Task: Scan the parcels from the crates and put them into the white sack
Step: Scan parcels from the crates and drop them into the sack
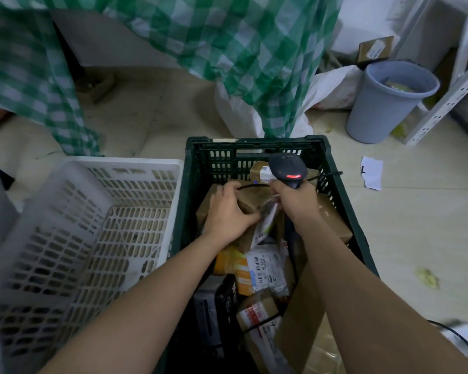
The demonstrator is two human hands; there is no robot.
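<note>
A dark green crate point(254, 147) in front of me holds several parcels: brown boxes, white bags with labels, a black box. My left hand point(227, 214) reaches into it and grips a small brown cardboard parcel point(250, 202) near the top of the pile. My right hand point(299, 203) holds a black barcode scanner point(288, 170) with a red light lit, just above and to the right of that parcel. The white sack point(238, 114) stands on the floor beyond the crate, partly hidden behind a green checked cloth point(254, 55).
A white slatted crate point(97, 220) stands to the left of the green one. A grey bin point(389, 101) and a white metal shelf frame point(449, 85) are at the back right. Paper scraps point(372, 172) lie on the tiled floor; a black cable point(459, 338) runs at bottom right.
</note>
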